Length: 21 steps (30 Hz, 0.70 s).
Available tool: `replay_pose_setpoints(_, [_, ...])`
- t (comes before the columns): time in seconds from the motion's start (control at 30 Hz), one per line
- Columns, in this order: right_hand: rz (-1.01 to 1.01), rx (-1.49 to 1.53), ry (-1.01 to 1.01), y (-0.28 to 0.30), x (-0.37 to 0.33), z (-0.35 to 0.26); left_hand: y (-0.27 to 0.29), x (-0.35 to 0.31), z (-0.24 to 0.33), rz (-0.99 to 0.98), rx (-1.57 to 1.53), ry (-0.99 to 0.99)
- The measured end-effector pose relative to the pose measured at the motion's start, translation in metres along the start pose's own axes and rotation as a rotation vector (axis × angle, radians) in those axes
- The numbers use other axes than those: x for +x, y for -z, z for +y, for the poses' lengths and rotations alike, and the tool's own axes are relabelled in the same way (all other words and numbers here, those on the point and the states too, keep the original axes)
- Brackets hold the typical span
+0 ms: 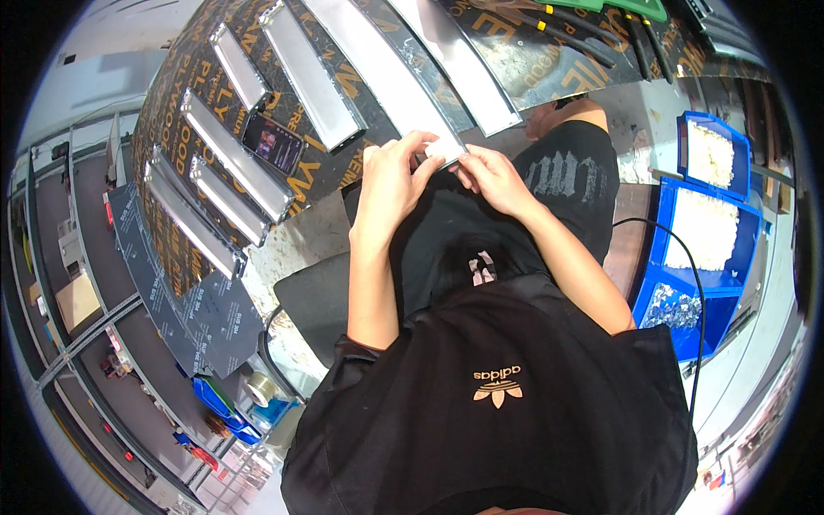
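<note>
My left hand is closed on the near end of a long, white-faced strip with dark edges. Its thumb and forefinger meet over a small whitish patch there, too small to make out. At the same end, the fingers of my right hand are bent and pressed together at the corner. Whether they also hold a small part is hidden. Just right of this strip lies another white strip. To the left is a silvery, channel-like strip with raised edges.
Several shorter channel strips lie at the left of the dark printed board table, around a phone. Black-handled tools are at the far right. Blue bins of small pale pieces and shiny bits stand right, near a black cable.
</note>
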State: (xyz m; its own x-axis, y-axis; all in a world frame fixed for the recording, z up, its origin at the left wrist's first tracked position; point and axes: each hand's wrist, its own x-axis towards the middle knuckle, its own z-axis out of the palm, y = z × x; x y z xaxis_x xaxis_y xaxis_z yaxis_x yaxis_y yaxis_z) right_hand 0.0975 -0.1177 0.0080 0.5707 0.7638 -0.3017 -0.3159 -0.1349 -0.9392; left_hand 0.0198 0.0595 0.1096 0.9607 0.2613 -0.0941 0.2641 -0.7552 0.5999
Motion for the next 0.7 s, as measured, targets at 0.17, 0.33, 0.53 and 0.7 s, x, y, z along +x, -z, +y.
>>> replay_pose_setpoints(0.17, [0.001,0.011,0.019,0.0040,-0.0001,0.0002,-0.0048,0.0009,0.0030,-0.034,-0.082,0.087])
replay_pose_setpoints(0.33, [0.004,-0.015,0.017,0.0040,-0.0015,0.0014,0.0003,0.0037,0.0042,-0.125,-0.151,0.167])
replay_pose_setpoints(0.53, [0.001,-0.009,0.020,0.0030,-0.0013,0.0026,0.0034,0.0063,0.0000,-0.196,-0.172,0.197])
replay_pose_setpoints(0.7, [0.007,-0.020,0.011,0.0035,-0.0024,0.0014,-0.0047,0.0030,-0.0052,-0.102,-0.176,0.140])
